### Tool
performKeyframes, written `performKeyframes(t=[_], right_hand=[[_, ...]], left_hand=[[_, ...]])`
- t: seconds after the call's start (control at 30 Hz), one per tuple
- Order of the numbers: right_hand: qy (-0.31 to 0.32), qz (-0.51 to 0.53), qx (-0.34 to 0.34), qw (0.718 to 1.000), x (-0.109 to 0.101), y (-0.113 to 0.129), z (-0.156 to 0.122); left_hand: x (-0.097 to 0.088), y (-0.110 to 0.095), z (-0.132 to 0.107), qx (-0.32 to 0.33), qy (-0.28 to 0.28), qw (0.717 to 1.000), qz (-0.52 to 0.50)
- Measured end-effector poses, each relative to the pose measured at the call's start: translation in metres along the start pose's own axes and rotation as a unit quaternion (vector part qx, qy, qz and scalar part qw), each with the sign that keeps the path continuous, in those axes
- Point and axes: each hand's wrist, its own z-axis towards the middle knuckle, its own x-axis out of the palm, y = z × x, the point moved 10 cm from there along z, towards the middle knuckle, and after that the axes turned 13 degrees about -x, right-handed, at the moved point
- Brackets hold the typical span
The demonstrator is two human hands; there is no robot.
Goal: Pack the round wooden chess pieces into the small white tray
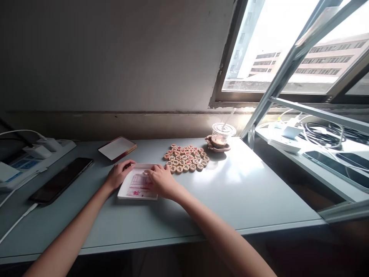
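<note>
A shallow white box (123, 191) sits on the desk in front of me. Inside it lies a folded printed sheet (137, 185) with red lines and characters, probably a paper chess board. My left hand (118, 176) is closed around the far left corner of the box. Over the right side reaches my right hand (163, 181), its bent fingers at the sheet inside; the fingertips are partly hidden. Just beyond, to the right, several round wooden Chinese chess pieces (186, 157) lie grouped in rows, with red and black characters facing up.
The box's other half (117, 148) lies behind my left hand, white inside upward. A plastic cup (223, 132) with a straw stands in a brown holder (219, 148) at the back. A phone (62, 181) and power strip (67, 148) with cables are left. Metal ladder-like rails (276, 82) rise at right.
</note>
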Motion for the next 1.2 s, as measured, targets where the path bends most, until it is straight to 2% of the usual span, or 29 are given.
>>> performKeyframes(t=[0.07, 0.13, 0.23, 0.33, 0.4, 0.47, 0.6, 0.73, 0.87, 1.2], right_hand=[[0.007, 0.03, -0.004, 1.0, 0.002, 0.002, -0.002], [-0.011, 0.057, -0.004, 0.998, -0.006, 0.004, -0.002], [-0.081, 0.124, 0.004, 0.989, -0.035, 0.001, -0.006], [-0.121, 0.238, 0.012, 0.964, -0.067, -0.011, -0.025], [-0.121, 0.299, 0.029, 0.946, -0.078, -0.024, -0.052], [-0.138, 0.291, 0.081, 0.943, -0.084, -0.044, -0.091], [-0.133, 0.165, 0.186, 0.959, -0.07, -0.074, -0.165], [-0.178, 0.095, 0.251, 0.947, -0.061, -0.085, -0.202], [-0.212, 0.081, 0.267, 0.937, -0.063, -0.085, -0.208], [-0.174, 0.042, 0.254, 0.951, -0.07, -0.077, -0.202]], left_hand=[[0.0, 0.0, 0.0, -0.001, 0.002, 1.0, 0.002], [0.001, 0.002, 0.0, -0.006, 0.003, 1.0, 0.008], [0.001, 0.003, 0.0, -0.015, 0.007, 1.0, 0.005], [0.0, 0.001, -0.001, -0.016, 0.009, 1.0, -0.002], [-0.001, 0.0, -0.002, -0.019, 0.01, 1.0, -0.002], [-0.001, 0.001, -0.001, -0.022, 0.015, 1.0, -0.007], [-0.003, 0.0, 0.002, -0.007, 0.008, 1.0, -0.015], [-0.01, 0.002, 0.003, -0.009, -0.032, 0.999, -0.012], [-0.022, -0.002, 0.0, 0.01, -0.099, 0.995, -0.006], [-0.034, 0.007, 0.001, 0.034, -0.179, 0.981, -0.061]])
